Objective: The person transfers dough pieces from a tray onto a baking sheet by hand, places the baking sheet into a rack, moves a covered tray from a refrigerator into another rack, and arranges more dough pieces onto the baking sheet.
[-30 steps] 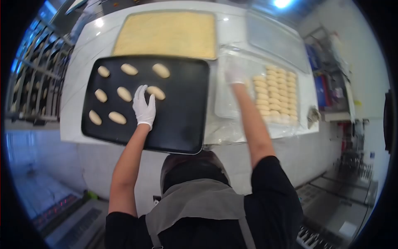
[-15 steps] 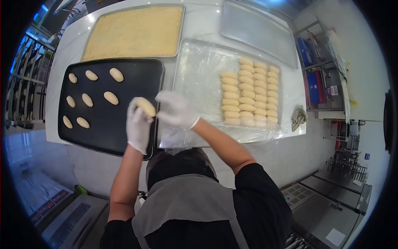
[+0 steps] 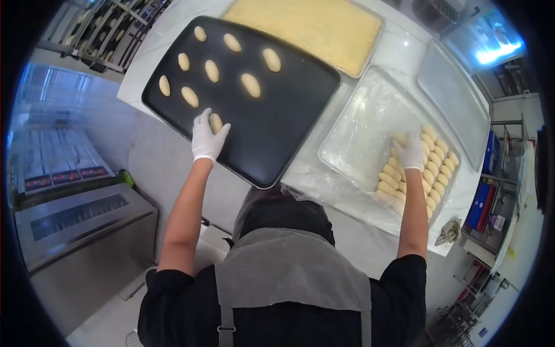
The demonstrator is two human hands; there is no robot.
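Observation:
My left hand point(image 3: 208, 139), in a white glove, is at the near edge of the black baking tray point(image 3: 272, 133). Its thumb and fingers are around an oval dough piece point(image 3: 215, 124) at the tray's surface. Several more dough pieces point(image 3: 251, 85) lie spaced apart on that tray. Over at the right, my gloved right hand point(image 3: 411, 154) is at the far end of the packed dough rows point(image 3: 432, 168), its fingers by a dough piece point(image 3: 400, 139). Blur hides whether those fingers have closed on it. The rows rest on a plastic-lined metal tray point(image 3: 347, 136).
A tray of yellowish crumbly sheet point(image 3: 312, 32) is behind the black tray. Another metal tray point(image 3: 454, 92) lies at the far right. A crumpled cloth point(image 3: 449, 232) sits at the table's right corner. Loose plastic film point(image 3: 329, 188) hangs over the front edge.
The view has turned. My left hand has brought a dough piece down to the black tray's near side. My right hand has moved away from the left, across to the dough rows.

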